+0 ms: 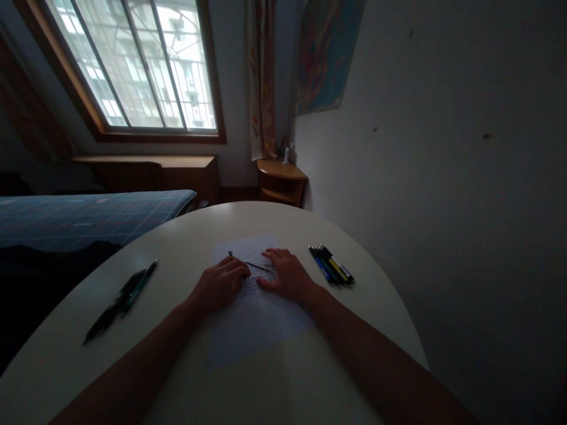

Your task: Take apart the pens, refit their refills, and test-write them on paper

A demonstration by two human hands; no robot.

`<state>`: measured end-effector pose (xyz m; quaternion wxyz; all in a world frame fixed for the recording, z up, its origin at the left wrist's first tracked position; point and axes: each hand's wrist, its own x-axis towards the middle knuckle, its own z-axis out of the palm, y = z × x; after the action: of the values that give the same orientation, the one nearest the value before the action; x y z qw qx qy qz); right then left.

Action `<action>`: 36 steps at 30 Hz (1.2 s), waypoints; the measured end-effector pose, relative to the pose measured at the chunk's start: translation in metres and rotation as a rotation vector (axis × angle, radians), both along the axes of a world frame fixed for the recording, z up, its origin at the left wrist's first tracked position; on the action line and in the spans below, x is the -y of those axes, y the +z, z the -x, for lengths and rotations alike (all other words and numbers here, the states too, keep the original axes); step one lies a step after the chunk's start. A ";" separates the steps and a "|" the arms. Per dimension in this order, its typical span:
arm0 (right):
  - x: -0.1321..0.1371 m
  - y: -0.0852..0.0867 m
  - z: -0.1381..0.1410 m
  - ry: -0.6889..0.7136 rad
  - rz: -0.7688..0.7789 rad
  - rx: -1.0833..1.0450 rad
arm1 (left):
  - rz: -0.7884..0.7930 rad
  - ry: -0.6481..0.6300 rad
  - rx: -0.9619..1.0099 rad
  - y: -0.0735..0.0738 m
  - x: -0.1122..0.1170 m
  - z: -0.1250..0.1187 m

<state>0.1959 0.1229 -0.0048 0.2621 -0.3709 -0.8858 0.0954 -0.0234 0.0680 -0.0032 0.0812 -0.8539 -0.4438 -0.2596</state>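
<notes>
A lined sheet of paper (257,319) lies in the middle of the round white table (274,221). My left hand (219,286) rests on the sheet with fingers curled, pinching a thin dark pen (250,263) that lies across the page. My right hand (286,274) lies on the paper beside it, fingers closed around the pen's other end.
Several pens (331,265) lie bunched on the table to the right of the sheet. Two dark pens (121,300) lie at the left. A bed with a blue checked cover (88,215) stands at the left, a corner shelf (281,180) and a window (142,65) behind.
</notes>
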 end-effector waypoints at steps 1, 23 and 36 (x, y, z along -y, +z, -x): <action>-0.001 -0.001 0.000 -0.009 0.013 0.011 | 0.010 -0.003 0.002 0.000 0.000 0.000; -0.007 -0.008 -0.001 -0.154 0.060 0.042 | -0.001 0.295 0.152 -0.008 -0.005 0.005; -0.008 -0.006 -0.004 -0.076 0.099 0.147 | 0.006 0.405 0.102 -0.024 -0.013 0.017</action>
<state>0.2000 0.1311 -0.0107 0.1810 -0.4228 -0.8822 0.1016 -0.0400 0.0808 -0.0277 0.1066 -0.7332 -0.6106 -0.2795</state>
